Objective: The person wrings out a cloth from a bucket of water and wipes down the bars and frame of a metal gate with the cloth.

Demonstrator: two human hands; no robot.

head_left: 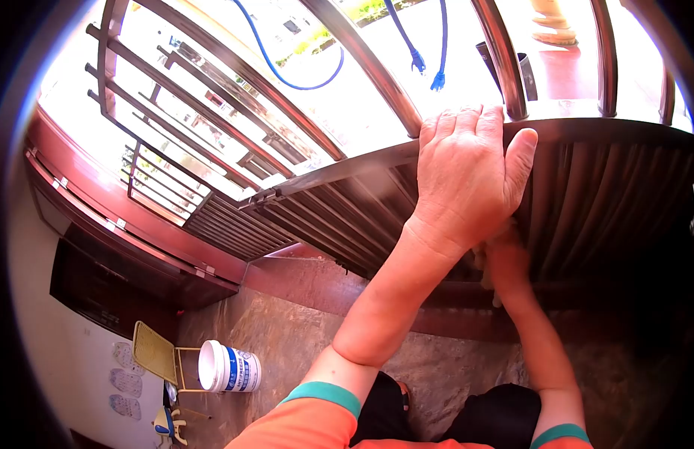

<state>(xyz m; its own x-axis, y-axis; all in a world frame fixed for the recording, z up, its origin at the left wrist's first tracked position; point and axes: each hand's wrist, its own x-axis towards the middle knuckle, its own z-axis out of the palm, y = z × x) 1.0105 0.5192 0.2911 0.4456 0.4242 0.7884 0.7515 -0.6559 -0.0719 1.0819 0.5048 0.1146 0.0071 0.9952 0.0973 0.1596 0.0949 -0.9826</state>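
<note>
My left hand (467, 161) is up on the dark metal gate (586, 179), its fingers curled over the middle rail between two upright bars and its thumb out to the side. Lower down, my right hand (505, 251) is against the ribbed lower panel of the gate. My left wrist hides part of it, and its fingers are in shadow. Something pale (487, 275) shows at these closed fingers; whether it is a cloth I cannot tell.
Blue cables (416, 61) hang beyond the bars. A second gate leaf (164, 179) stands at left, near a reddish door frame (85, 187). On the floor are a white bucket (242, 370) and a yellowish folding chair (154, 352). A blue-and-yellow object (167, 425) lies below.
</note>
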